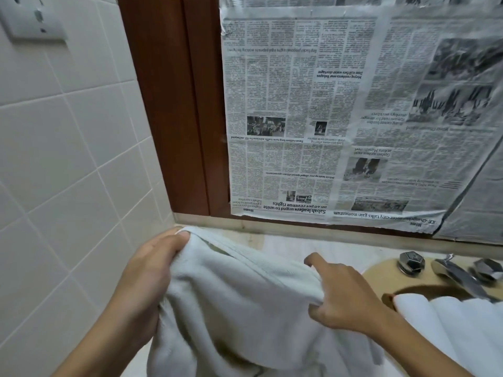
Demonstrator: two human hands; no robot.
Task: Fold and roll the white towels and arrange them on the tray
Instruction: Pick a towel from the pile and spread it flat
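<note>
White towel (245,308): soft terry cloth with a short nap and a flat woven band along its upper hem. It is held up in front of the person, above the counter (285,246), and hangs in loose, rounded folds that run out of view at the bottom edge.

Left hand (148,273): grip pressed together on the towel's upper left corner, with the thumb laid over the hem and the fingers wrapped behind the cloth.

Right hand (345,297): grip pinching a gathered bunch of the upper edge further right. The index finger (315,261) points out, clear of the cloth, while the other fingers are curled into the fabric.

Second towel (457,319): white, the same plush texture, lying in smooth rounded folds at lower right over the near rim of the basin (381,273). The basin is tan, with a curved rim.

Tap (460,276): polished chrome spout, flanked by faceted chrome handles.

Counter: pale, stone-like and smooth, running along the back.

Surroundings: glossy white square tiles (68,159) on the left wall; a dark reddish-brown wooden frame (174,104); sheets of printed newspaper (326,118), hung upside down and slightly wrinkled, covering the panel behind the counter.
</note>
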